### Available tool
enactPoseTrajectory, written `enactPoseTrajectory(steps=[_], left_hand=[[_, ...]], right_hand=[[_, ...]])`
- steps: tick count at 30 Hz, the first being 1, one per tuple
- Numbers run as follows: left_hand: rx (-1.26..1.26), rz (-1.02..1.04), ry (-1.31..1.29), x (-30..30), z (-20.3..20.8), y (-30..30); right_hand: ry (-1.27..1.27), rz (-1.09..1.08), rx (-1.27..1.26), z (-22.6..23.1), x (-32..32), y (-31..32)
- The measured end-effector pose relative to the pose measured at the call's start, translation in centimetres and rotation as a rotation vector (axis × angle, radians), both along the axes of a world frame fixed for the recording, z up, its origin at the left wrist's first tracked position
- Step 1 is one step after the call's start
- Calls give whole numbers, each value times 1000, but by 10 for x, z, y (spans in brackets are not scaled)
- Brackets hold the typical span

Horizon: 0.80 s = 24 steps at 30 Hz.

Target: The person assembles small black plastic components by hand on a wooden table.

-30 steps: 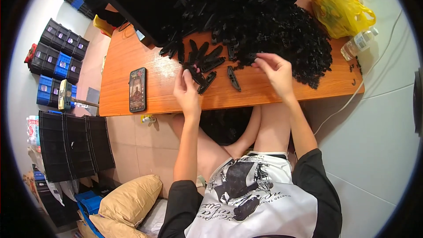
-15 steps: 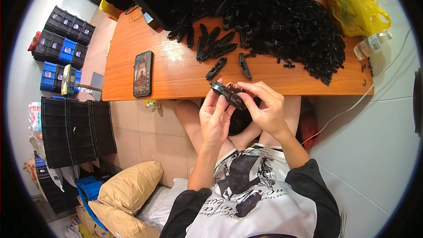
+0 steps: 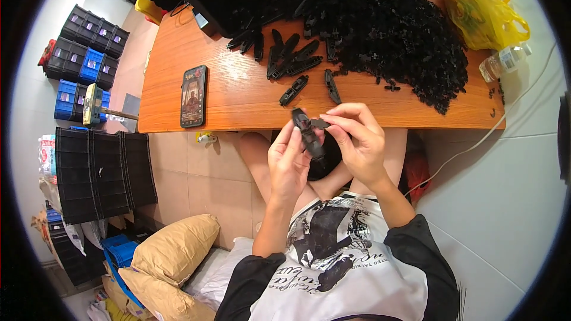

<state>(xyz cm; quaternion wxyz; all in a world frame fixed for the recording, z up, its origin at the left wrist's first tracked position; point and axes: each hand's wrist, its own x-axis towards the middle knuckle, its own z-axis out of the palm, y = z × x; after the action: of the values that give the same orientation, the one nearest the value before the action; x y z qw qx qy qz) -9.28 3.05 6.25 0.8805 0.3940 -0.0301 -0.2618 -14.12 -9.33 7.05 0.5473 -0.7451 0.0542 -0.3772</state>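
Just off the table's near edge, my left hand [image 3: 288, 163] is closed around a long black plastic part [image 3: 308, 138] that stands tilted between thumb and fingers. My right hand [image 3: 360, 142] pinches a small dark flat piece [image 3: 320, 123] between thumb and fingertips, close beside the long part. Whether the two pieces touch is too blurred to tell. On the table ahead lie two similar black parts, one on the left [image 3: 294, 90] and one on the right [image 3: 332, 87]. Several more long black parts [image 3: 291, 56] are bunched behind them.
A large heap of small black pieces [image 3: 410, 47] covers the far right of the wooden table [image 3: 238, 104]. A phone [image 3: 194, 96] lies at left. A yellow plastic bag [image 3: 476, 9] and a clear bottle [image 3: 504, 61] sit at right. Black crates [image 3: 101, 172] stand at far left.
The long black part has turned more upright in my left hand. My right hand has drawn slightly to the right, and the small flat piece now shows in its fingertips.
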Motion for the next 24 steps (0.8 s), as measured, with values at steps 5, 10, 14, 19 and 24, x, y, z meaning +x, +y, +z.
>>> enactPoseTrajectory(steps=[5,10,14,19,24], left_hand=[[-24,-392,97,18,7,16],[32,-458,138,24,16,18],[54,-523,178,24,19,18],[50,-550,193,24,19,18],[134,-606,134,27,18,20]], right_hand=[[-59,403,-111,2,13,-27],[-63,498,-239,-1,18,-36],[-65,550,-244,3,18,-37],[-69,569,-262,3,17,-39],[-49,574,-316,3,13,-40]])
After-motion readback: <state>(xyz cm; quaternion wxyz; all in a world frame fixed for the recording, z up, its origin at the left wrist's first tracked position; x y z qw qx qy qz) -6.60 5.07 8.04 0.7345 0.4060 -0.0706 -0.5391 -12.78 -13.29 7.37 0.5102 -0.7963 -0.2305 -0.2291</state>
